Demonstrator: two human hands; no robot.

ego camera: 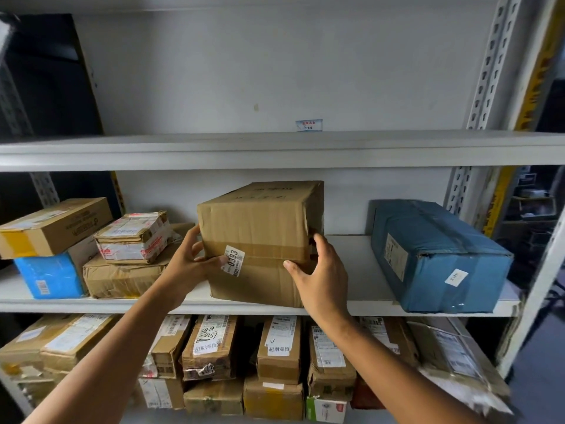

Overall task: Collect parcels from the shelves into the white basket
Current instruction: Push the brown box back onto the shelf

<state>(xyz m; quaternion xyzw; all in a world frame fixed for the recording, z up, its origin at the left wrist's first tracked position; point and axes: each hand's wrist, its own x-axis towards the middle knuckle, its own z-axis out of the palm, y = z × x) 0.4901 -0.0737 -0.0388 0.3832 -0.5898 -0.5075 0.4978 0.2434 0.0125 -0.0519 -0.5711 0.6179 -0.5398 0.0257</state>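
Both hands are on one brown cardboard box (260,240) that stands in the middle of the middle shelf (360,270). Left hand (191,264) grips the near left corner, thumb on the front face beside a white sticker (234,261) that reads 0393, fingers wrapped around the left side. Right hand (321,270) holds the near right corner in the same way, thumb on the front, fingers on the right side. The long axis of the box runs from near to far, and its short end face points toward the camera. On the same shelf lie four parcels in a stack at the left (91,246) and one long blue parcel (437,255) at the right, its long axis also near to far. The lower shelf is packed with many parcels (275,356).
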